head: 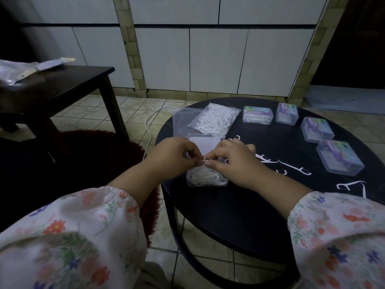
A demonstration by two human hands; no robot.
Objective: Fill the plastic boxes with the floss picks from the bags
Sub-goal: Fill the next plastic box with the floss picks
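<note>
Both hands meet over the near-left part of the round black table [229, 215], fingers curled: the left hand [177, 155] and the right hand [231, 157] together pinch a thin white floss pick [205, 158] between thumb and fingertips, one at each end. Directly beneath them lies the open plastic box [206, 178], clear and shallow, its base already holding a tangle of white picks, its lid [203, 146] hinged back toward the far side. Just beyond the lid lie two clear bags, an emptied flat bag [181, 119] on the left and a bag of floss picks [214, 119], bulging with white picks, partly over it. To the right, four closed boxes [316, 129] with purple and green labels curve along the table's far and right edge, each apart from its neighbour. Loose floss picks [291, 166] are scattered on the dark top between the right hand and those boxes, more of them near the right sleeve. The open box sits close to the table's left rim; bare tabletop stretches toward the person. A white cable [149, 130] runs over the tiled floor on the left, beside a dark side table [62, 84].
</note>
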